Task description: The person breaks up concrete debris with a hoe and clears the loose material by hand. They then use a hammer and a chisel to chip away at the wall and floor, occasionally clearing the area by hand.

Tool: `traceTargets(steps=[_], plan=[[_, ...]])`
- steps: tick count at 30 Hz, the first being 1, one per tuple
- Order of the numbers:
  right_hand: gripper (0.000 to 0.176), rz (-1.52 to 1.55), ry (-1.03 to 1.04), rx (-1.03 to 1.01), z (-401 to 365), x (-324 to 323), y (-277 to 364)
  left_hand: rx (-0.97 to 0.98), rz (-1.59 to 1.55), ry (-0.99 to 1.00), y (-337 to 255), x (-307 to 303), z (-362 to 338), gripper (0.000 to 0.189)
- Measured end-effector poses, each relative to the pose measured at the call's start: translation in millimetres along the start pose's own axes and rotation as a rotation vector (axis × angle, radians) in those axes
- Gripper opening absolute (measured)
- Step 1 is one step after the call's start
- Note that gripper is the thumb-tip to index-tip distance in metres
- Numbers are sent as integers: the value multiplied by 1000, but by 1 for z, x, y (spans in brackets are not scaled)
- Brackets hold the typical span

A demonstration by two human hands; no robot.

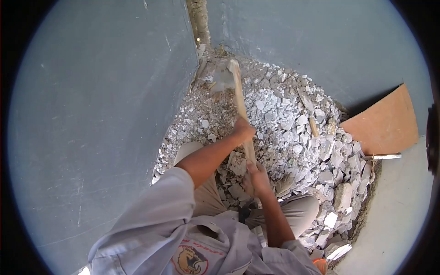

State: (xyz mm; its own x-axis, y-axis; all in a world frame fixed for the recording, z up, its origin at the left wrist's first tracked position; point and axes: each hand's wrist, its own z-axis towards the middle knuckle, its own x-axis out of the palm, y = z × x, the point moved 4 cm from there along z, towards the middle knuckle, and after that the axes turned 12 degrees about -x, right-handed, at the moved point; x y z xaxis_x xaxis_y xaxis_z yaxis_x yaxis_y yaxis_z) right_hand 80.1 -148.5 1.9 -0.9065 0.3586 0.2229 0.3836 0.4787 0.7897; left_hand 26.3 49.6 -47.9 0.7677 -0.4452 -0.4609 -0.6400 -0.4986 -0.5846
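Observation:
My left hand [243, 130] is wrapped round the middle of a hoe's pale wooden handle [239, 96]. Lower down, close to my body, my right hand [259, 178] grips the same handle. The handle points away from me, toward the corner between two walls. At its far end a flat greyish blade [223, 79] lies low over dusty ground, its outline partly blurred. Broken rubble [284, 114] spreads around and to the right of the handle, between and beyond my knees.
Smooth grey walls [101, 101] rise on the left and at the back [316, 36]. A curved brown board [387, 121] leans at the right over the rubble edge. Bigger chunks [343, 197] pile up along a pale slab [394, 206]. A small wood strip [313, 126] lies among the stones.

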Motion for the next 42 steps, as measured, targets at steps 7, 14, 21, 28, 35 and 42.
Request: traceTargets(steps=[7, 14, 21, 28, 35, 42], plan=[[29, -123, -2, 43, -34, 13, 40, -72, -144, 75, -11, -11, -16, 68], [27, -374, 64, 14, -144, -72, 43, -203, -362, 96, 1, 9, 6, 41], [35, -704, -18, 22, -235, -132, 129, -220, -1160, 411, -13, 43, -58, 20], [19, -1121, -403, -200, -314, -256, 164, -284, -1266, 645, -43, 113, -191, 13], [24, -1668, -662, -297, -360, -353, 199, -506, -1170, 1038, -52, 167, -257, 13], [34, -1339, -408, -455, -238, -250, 120, 372, -1077, 757, -139, -13, -194, 14]])
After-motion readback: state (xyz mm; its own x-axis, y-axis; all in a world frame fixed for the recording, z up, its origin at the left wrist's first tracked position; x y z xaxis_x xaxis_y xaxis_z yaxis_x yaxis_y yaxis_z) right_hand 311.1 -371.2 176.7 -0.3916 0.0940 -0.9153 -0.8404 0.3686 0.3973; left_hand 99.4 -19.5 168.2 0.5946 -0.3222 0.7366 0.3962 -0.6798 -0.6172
